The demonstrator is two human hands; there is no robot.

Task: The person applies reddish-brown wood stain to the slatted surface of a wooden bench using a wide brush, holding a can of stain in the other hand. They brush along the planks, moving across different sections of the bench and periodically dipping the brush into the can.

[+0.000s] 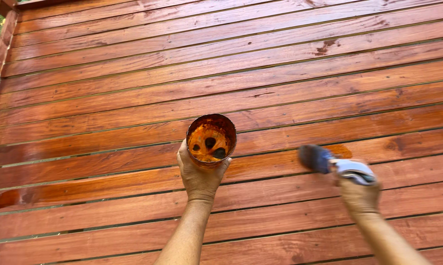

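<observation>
Left hand [200,176] gripping stain cup [211,141]; right hand [360,195] clutching blurred, seemingly a paintbrush [329,163], over deck boards [108,88].

1. The left hand [200,177] grips a round container [211,141] from below; its inside is coated with orange stain.
2. The right hand [360,195] holds a paintbrush [329,163], blurred, with its dark bristles pointing left over the deck.
3. Reddish-brown wooden deck boards [133,88] fill the view, glossy in patches.

Glossy reddish-brown wooden deck boards [133,73], sunlit
</observation>
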